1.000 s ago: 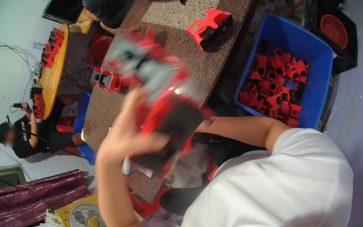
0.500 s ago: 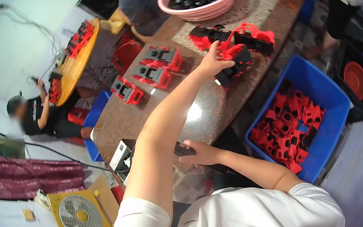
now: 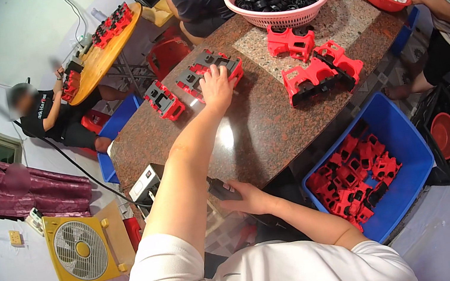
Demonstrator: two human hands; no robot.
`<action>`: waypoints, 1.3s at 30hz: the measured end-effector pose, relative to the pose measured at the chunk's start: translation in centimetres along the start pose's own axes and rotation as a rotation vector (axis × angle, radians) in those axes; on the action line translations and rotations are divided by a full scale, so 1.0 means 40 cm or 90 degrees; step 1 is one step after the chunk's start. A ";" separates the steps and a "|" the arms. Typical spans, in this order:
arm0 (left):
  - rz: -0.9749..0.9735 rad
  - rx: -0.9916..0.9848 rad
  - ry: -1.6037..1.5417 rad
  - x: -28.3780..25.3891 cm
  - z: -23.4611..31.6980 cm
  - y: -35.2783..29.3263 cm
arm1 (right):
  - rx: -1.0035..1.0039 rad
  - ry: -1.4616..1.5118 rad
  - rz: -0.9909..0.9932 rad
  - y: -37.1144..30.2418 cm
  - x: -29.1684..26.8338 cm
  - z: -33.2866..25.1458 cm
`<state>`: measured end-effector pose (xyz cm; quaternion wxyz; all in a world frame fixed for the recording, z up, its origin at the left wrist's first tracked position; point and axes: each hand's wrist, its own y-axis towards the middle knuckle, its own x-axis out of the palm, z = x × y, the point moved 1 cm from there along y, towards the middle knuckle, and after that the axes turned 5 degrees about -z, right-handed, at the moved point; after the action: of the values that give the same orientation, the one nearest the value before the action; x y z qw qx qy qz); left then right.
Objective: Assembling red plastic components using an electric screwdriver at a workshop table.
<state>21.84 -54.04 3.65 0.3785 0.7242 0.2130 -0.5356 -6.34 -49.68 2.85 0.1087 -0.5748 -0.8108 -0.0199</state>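
Note:
My left hand (image 3: 217, 87) reaches over the table, fingers a little apart on top of a red plastic assembly with a grey top (image 3: 225, 61). Close beside that stands a second such assembly (image 3: 188, 82), and a third (image 3: 164, 100) lies farther left. Low at the table's near edge, my right hand (image 3: 245, 197) is closed around a dark, blocky object (image 3: 223, 189); its kind is unclear. On the right of the table sit several red-and-black plastic housings (image 3: 316, 79), one (image 3: 290, 41) set farther back.
A pink basket (image 3: 281, 20) of black parts and a red bowl (image 3: 388, 6) of white pieces stand at the back. A blue bin (image 3: 411, 156) of red parts is at the right. A white box (image 3: 145, 181) sits at the near left edge. Other people work around the tables.
My left hand has moved left from the red-and-black housings to the grey-topped assemblies. Those housings now lie differently, more red showing. My right hand keeps its hold; the view has shifted slightly.

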 end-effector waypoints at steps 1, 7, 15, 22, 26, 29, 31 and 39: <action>-0.024 0.030 -0.011 -0.004 -0.009 0.000 | -0.003 -0.002 0.006 -0.004 0.006 -0.002; -0.019 0.166 -0.153 -0.169 0.015 -0.051 | -0.015 0.047 -0.015 0.015 0.020 -0.016; 0.312 0.104 -0.115 -0.751 -0.210 -0.424 | -0.013 0.119 -0.020 0.087 0.031 -0.033; 0.231 -0.306 0.018 -0.654 -0.492 -1.035 | -0.119 0.223 -0.058 0.085 0.058 -0.162; 0.018 -0.248 -0.043 -0.442 -0.485 -1.154 | -0.177 0.198 -0.048 0.086 0.090 -0.236; -0.019 -0.215 -0.050 -0.360 -0.516 -1.128 | -0.247 0.178 -0.060 0.084 0.128 -0.271; -0.012 -0.215 -0.013 -0.314 -0.568 -1.110 | -0.262 0.140 -0.057 0.088 0.155 -0.281; 0.064 -0.322 -0.030 -0.314 -0.593 -1.122 | -0.502 0.038 0.047 0.119 0.313 -0.311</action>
<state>0.16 -6.44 4.38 0.5786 0.6035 0.2950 -0.4627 -3.92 -38.42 17.03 -0.0964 -0.6001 -0.7164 -0.3425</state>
